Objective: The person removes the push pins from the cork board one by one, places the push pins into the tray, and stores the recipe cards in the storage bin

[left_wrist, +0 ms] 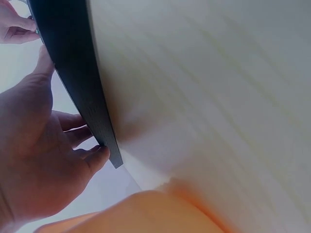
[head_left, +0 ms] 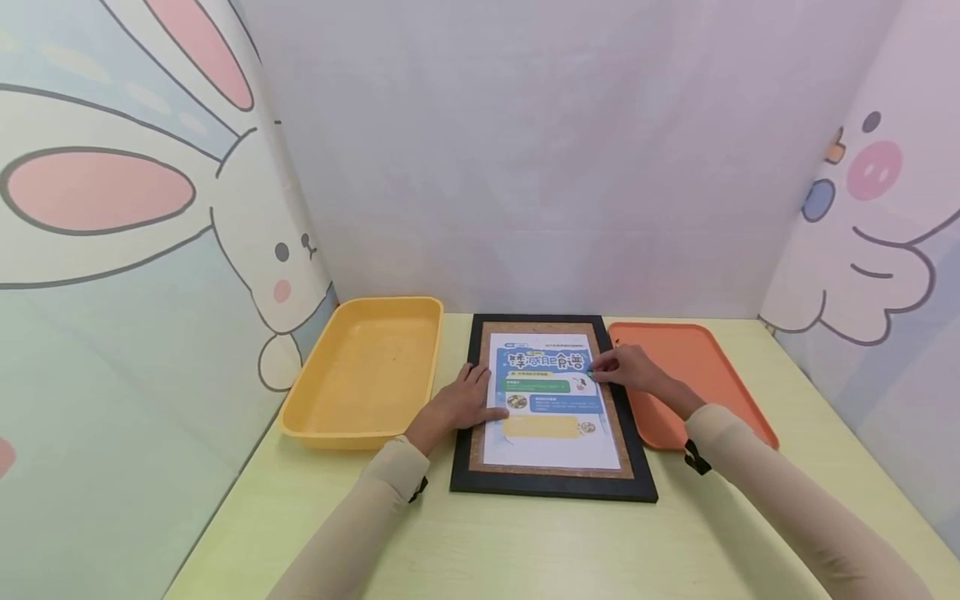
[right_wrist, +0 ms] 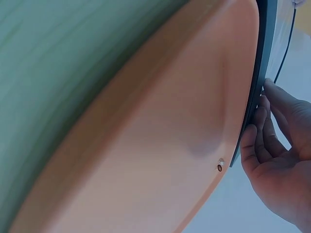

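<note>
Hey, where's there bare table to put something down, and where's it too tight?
Bare tabletop lies in front of the black-framed board, between the sleeves; another strip separates the orange tray from the right wall. It's crowded on the board, where the left hand and right hand work at the paper, and along its right edge, beside that tray.

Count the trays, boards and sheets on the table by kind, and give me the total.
Trays: 2 (yellow tray, orange tray)
Boards: 1 (black-framed board)
Sheets: 1 (printed sheet)
Total: 4
</note>
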Action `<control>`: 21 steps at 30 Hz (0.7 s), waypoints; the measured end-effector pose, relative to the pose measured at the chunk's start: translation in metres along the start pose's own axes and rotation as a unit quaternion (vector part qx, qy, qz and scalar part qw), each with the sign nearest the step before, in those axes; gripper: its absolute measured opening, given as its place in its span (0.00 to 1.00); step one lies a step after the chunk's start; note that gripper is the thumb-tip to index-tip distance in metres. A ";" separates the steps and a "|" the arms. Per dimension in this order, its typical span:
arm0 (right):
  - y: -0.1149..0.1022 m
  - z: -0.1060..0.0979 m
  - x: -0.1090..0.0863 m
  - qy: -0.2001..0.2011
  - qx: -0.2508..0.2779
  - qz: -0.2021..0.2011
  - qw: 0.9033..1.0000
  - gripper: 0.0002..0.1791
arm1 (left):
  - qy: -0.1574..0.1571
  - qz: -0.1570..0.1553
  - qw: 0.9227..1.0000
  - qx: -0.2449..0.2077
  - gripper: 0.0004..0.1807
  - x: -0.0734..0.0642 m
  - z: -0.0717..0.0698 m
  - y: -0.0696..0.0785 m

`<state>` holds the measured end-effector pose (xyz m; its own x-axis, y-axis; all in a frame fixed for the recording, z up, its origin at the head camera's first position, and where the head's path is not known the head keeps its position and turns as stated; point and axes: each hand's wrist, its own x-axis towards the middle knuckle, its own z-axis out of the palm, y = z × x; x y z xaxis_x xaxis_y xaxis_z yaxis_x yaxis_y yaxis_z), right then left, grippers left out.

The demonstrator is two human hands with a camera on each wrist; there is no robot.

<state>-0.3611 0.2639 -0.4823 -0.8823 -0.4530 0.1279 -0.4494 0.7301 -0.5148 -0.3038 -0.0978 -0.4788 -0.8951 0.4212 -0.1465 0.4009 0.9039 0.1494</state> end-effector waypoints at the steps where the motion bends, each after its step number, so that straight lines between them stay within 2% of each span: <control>1: 0.000 0.000 0.000 0.000 -0.001 -0.004 1.000 0.11 | -0.001 0.000 1.000 0.000 0.56 0.000 0.000 0.000; 8: -0.003 0.001 -0.001 -0.003 -0.010 -0.031 0.999 0.10 | -0.001 -0.003 1.000 -0.001 0.56 0.001 0.001 -0.001; 21: -0.006 -0.001 -0.001 -0.008 -0.012 -0.029 0.999 0.08 | 0.000 0.005 1.000 0.014 0.56 0.000 0.000 -0.001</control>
<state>-0.3579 0.2604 -0.4787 -0.8519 -0.5036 0.1435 -0.5038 0.7134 -0.4871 -0.3047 -0.0988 -0.4794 -0.8911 0.4301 -0.1446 0.4150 0.9014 0.1235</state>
